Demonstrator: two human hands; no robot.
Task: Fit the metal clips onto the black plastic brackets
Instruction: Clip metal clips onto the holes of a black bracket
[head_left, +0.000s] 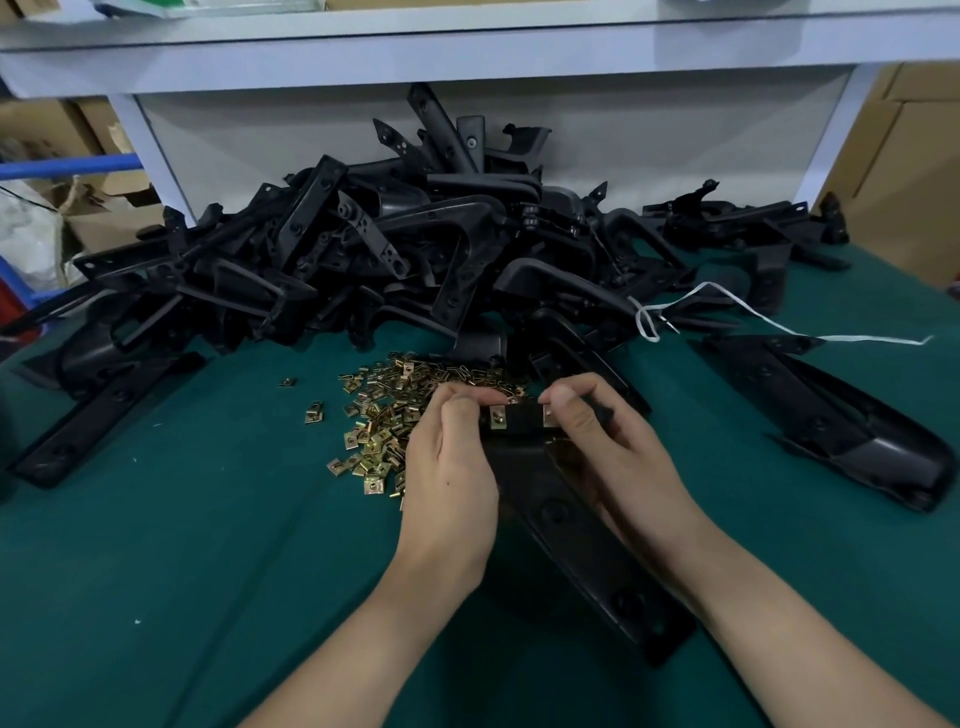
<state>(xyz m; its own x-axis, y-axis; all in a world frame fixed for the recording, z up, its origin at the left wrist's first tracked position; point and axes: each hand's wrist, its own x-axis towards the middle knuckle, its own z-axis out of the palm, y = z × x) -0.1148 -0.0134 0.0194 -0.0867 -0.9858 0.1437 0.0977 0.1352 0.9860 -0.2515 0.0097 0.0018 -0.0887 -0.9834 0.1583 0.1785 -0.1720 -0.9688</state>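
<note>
A long black plastic bracket (587, 551) lies on the green table, its far end raised between my hands. My left hand (449, 467) grips that end from the left, fingers curled over a brass metal clip (498, 418) seated on its edge. My right hand (597, 431) grips the same end from the right, thumb against a second clip (549, 415). Just left of my hands lies a heap of loose metal clips (387, 415).
A big pile of black brackets (415, 249) fills the back of the green table (208, 545). Single brackets lie at left (104, 415) and right (831, 415). A white string (779, 322) trails at right. A shelf edge runs behind; cardboard boxes stand at both sides.
</note>
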